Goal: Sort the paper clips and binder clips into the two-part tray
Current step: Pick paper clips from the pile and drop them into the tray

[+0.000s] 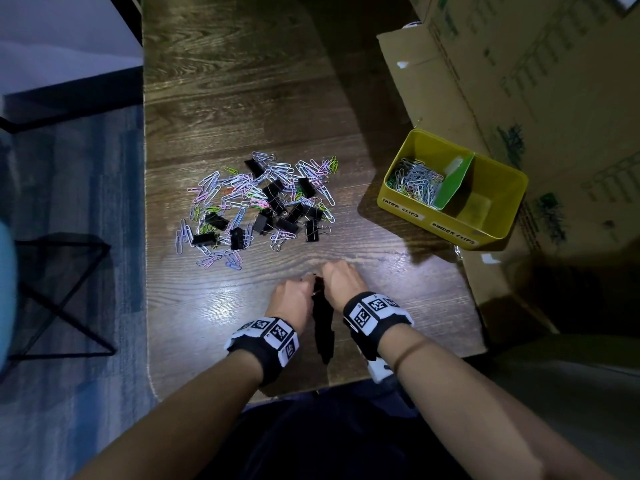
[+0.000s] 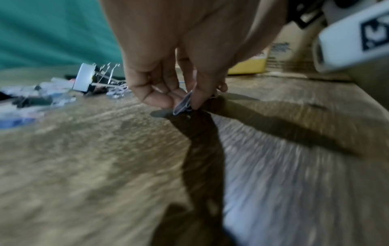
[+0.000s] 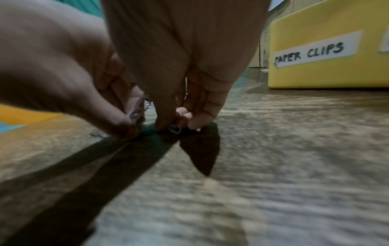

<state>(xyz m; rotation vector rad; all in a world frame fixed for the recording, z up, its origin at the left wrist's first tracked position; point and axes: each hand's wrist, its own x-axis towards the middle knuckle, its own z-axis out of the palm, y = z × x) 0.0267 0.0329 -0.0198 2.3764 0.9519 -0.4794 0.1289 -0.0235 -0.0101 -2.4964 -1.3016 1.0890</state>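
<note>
- Both hands meet low over the near part of the wooden table [image 1: 221,81] in the head view: the left hand [image 1: 291,297] and the right hand [image 1: 341,280] have curled fingers pinching something small and dark between them, too small there to name.
- Beyond them a loose pile [image 1: 256,206] lies spread flat on the grained, glossy wood: thin bent-wire paper clips in pastel colours mixed with boxy black binder clips with wire handles.
- To the right stands the yellow tray [image 1: 391,195], a rectangular box with rounded corners, split by a slanted green card divider [image 1: 457,183]. Its left part holds a tangle of paper clips [image 1: 415,183]; its right part shows bare yellow floor. Paper labels on the front wall name the two parts.
- Creased brown cardboard boxes [image 1: 519,81] stand behind the tray.
- Left wrist view, blurred: the left hand's thumb and fingers pinch a small bundle of wire paper clips [image 2: 184,104] just above the tabletop; a binder clip [image 2: 84,77] lies behind in the pile.
- Right wrist view: the right hand's fingertips [image 3: 194,122] grip a small wire clip [image 3: 175,129] touching the wood, beside the left hand's bundle; the tray's smooth yellow wall reads "PAPER CLIPS".
</note>
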